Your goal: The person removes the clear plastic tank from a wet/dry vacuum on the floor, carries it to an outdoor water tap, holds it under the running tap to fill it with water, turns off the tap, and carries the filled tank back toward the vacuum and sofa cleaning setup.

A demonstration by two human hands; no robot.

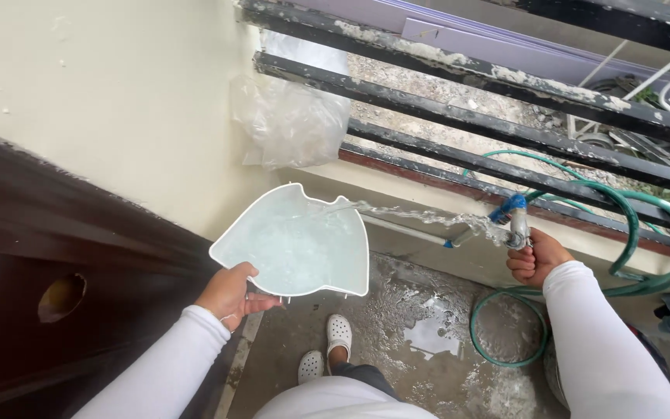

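While water jets across from the tap (518, 226), gripped by the right hand (535, 258), the left hand (230, 293) pinches the tray (296, 242) rim; likely light, stiff, slippery when wet.

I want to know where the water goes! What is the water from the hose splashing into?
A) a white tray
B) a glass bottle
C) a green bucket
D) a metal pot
A: the right hand holds the green hose at its nozzle, and the stream arcs across into the white tray that the left hand holds by its rim.
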